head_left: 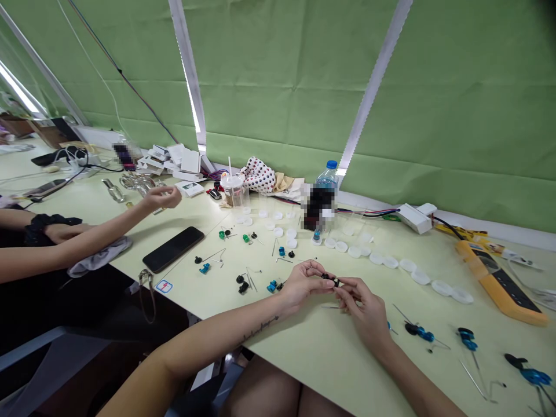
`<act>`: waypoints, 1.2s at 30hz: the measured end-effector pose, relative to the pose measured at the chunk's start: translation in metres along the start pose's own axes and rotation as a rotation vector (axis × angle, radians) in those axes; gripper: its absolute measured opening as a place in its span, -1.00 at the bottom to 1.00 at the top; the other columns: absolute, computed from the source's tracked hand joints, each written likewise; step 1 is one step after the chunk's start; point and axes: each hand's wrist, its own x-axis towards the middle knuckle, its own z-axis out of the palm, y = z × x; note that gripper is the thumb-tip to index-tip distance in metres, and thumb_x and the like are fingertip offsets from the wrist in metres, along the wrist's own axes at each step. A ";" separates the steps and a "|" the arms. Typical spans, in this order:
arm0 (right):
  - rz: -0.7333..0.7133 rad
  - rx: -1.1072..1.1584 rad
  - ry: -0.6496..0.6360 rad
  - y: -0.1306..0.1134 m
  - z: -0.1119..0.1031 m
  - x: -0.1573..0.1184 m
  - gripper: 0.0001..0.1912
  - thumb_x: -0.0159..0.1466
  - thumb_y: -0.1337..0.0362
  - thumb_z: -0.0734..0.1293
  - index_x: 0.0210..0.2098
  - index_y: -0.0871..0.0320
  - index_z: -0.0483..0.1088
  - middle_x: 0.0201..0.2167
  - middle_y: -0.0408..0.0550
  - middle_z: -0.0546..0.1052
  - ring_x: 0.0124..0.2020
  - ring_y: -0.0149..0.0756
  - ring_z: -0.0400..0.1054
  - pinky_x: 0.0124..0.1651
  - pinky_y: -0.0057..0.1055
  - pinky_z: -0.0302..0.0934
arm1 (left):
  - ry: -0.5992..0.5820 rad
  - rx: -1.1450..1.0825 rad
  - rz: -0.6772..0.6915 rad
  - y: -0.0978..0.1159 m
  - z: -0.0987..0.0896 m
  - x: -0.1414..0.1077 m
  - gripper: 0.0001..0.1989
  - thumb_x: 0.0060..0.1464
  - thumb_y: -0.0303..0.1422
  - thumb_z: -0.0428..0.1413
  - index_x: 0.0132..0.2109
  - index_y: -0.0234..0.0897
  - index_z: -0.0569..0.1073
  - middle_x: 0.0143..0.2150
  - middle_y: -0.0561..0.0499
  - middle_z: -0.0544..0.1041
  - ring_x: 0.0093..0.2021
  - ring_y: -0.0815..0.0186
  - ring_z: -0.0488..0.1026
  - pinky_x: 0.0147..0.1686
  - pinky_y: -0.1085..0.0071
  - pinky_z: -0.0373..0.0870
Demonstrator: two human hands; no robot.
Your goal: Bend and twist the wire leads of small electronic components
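My left hand (302,284) and my right hand (362,304) meet above the pale green table (313,341), and together they pinch a small black part (330,280) between their fingertips. Just left of my left hand lie a blue part (271,286) and a black knob (242,285) with thin metal pins. To the right of my right hand lie blue-and-black tools (419,332) with wire-like shafts.
A co-worker's hand (161,198) reaches over the table at the left, near a black phone (172,248). Several white caps (390,262) run across the middle. A water bottle (329,176), a plastic cup (232,190), a yellow multimeter (499,282) and a white adapter (414,217) stand further back.
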 end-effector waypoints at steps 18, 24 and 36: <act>0.001 -0.004 -0.014 0.001 0.000 0.001 -0.69 0.25 0.02 0.23 -0.17 0.11 0.29 -0.54 -0.14 0.43 -0.58 -0.36 0.30 -0.50 -0.42 0.31 | 0.002 -0.019 0.000 0.001 0.000 0.000 -0.62 -0.31 -0.43 0.36 -0.33 -0.36 0.36 -0.29 -0.07 0.55 -0.33 0.31 0.52 -0.20 0.33 0.42; 0.005 -0.007 -0.019 0.002 0.000 0.001 -0.67 0.24 0.02 0.23 -0.12 0.10 0.26 -0.52 -0.15 0.46 -0.58 -0.37 0.32 -0.50 -0.44 0.32 | 0.003 -0.030 0.005 0.002 0.000 -0.001 -0.63 -0.29 -0.45 0.35 -0.32 -0.36 0.34 -0.28 -0.08 0.55 -0.35 0.34 0.52 -0.21 0.34 0.43; 0.026 0.000 -0.029 0.003 0.000 0.001 -0.69 0.25 0.00 0.22 -0.20 0.11 0.28 -0.53 -0.11 0.46 -0.58 -0.35 0.31 -0.52 -0.42 0.32 | -0.028 0.001 -0.026 0.000 -0.002 0.001 -0.62 -0.29 -0.41 0.35 -0.32 -0.36 0.34 -0.23 -0.11 0.55 -0.34 0.31 0.53 -0.23 0.32 0.45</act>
